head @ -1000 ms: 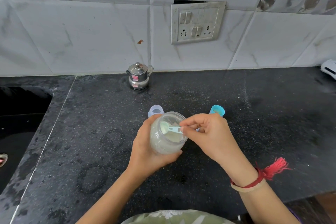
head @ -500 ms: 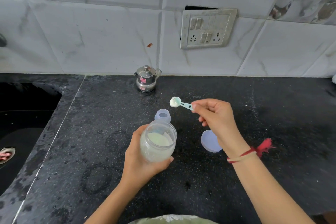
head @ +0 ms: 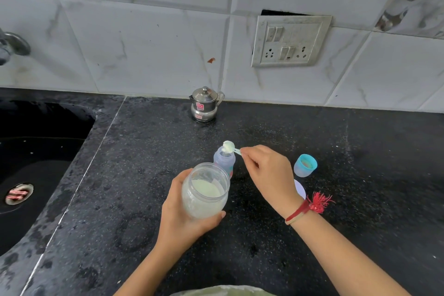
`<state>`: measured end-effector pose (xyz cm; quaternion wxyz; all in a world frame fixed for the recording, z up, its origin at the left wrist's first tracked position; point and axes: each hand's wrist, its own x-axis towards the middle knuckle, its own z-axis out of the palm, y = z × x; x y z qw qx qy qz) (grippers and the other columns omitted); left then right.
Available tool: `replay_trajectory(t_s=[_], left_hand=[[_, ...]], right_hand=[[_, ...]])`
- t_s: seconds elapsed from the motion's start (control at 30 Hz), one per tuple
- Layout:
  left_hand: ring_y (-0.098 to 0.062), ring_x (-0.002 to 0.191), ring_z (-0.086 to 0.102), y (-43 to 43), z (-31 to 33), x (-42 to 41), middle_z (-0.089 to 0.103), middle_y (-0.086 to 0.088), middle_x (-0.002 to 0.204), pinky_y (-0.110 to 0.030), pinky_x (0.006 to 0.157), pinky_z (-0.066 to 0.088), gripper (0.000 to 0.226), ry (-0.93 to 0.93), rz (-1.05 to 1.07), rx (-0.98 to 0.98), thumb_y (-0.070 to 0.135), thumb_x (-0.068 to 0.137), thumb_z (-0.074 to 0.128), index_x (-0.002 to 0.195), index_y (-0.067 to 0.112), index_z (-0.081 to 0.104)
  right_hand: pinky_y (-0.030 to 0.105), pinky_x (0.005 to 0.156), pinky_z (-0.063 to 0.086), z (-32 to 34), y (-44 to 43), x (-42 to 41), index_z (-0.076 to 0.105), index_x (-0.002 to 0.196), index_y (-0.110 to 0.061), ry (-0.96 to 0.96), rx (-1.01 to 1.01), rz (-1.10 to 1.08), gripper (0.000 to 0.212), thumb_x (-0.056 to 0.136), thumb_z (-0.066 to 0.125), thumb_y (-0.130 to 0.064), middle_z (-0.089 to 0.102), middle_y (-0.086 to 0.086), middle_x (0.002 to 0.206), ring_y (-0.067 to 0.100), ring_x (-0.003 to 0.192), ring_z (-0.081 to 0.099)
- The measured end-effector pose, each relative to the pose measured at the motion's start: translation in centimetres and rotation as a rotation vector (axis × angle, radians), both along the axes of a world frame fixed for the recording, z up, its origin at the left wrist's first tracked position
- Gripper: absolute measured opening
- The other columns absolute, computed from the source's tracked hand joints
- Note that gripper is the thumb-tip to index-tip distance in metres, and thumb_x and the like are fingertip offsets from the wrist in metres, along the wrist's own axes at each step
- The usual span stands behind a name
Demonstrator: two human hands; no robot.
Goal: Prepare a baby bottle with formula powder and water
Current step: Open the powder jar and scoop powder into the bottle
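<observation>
Near the middle of the frame, a little above centre, the right hand (head: pixel 266 170) pinches the pale green handle of a small scoop (head: pixel 229 147), thumb and forefinger pressed together on its end while the other fingers curl loosely beneath. That handle runs roughly level, from the fingertips at the right out to the bowl at the left, and the bowl, heaped with pale formula powder, hangs right over the open mouth of the baby bottle (head: pixel 224 160), which stands upright on the black countertop (head: pixel 336 223). Whether the bowl's edge touches the bottle's rim cannot be told from this angle. Below and slightly left, the left hand (head: pixel 185 214) is wrapped firmly around the clear formula jar (head: pixel 205 190), fingers closed on its wall, the jar tipped with its open mouth toward the upper part of the frame and powder showing inside; its rim overlaps the bottle's lower body in the view. With the bowl already over the opening, the coming move looks to me like a roll of the right wrist about the handle's long axis to tip the powder straight down, and the narrow neck leaves little room for drift. A blue cap (head: pixel 305 165) sits to the right of the hand, and a small steel pot (head: pixel 206 104) stands at the back by the tiled wall.
</observation>
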<state>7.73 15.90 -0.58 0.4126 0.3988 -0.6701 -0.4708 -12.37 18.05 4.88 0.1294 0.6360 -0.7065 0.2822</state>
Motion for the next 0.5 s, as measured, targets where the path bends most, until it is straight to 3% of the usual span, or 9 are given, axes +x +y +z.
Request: replay_trajectory(t_s=[0.13,0.23,0.33,0.4,0.5], left_hand=[[0.001,0.111,0.056,-0.1,0.2,-0.1,0.058,0.025,0.119,-0.014,0.086,0.042,0.089,0.005,-0.004,0.000,0.045,0.041,0.086,0.119,0.045,0.044],[-0.001,0.112,0.056,0.0,0.3,-0.2,0.058,0.024,0.120,-0.015,0.086,0.042,0.088,0.011,-0.010,-0.005,0.044,0.042,0.087,0.119,0.045,0.044],[-0.003,0.113,0.056,0.0,0.2,-0.1,0.058,0.023,0.119,-0.021,0.088,0.043,0.089,0.004,-0.008,-0.012,0.044,0.042,0.087,0.120,0.044,0.045],[0.000,0.112,0.056,0.0,0.2,-0.2,0.058,0.025,0.119,-0.021,0.088,0.043,0.089,0.003,-0.009,-0.007,0.044,0.042,0.086,0.120,0.044,0.045],[0.002,0.112,0.056,0.0,0.2,-0.3,0.058,0.027,0.118,-0.017,0.087,0.043,0.090,0.001,-0.023,0.000,0.043,0.041,0.086,0.121,0.042,0.045]], right_hand=[[0.032,0.042,0.051,-0.9,0.6,-0.1,0.070,0.091,-0.010,0.242,-0.021,0.083,0.020,0.073,0.075,-0.003,0.064,0.004,0.071,0.020,0.058,0.061],[0.031,0.045,0.054,-1.3,0.8,-0.2,0.070,0.097,-0.008,0.271,-0.051,0.117,0.029,0.069,0.078,-0.002,0.068,0.005,0.076,0.021,0.062,0.064],[0.030,0.050,0.056,-1.2,0.8,-0.2,0.071,0.097,-0.009,0.214,-0.050,0.104,0.022,0.075,0.075,-0.004,0.069,0.005,0.079,0.019,0.065,0.066],[0.026,0.054,0.054,-0.7,0.8,0.0,0.072,0.093,-0.011,0.014,-0.060,0.071,0.012,0.082,0.070,-0.008,0.069,0.002,0.079,0.012,0.066,0.063],[0.016,0.060,0.050,0.6,0.8,0.1,0.074,0.088,-0.018,-0.520,-0.122,-0.035,0.012,0.083,0.069,-0.009,0.068,-0.007,0.073,0.006,0.063,0.060]])
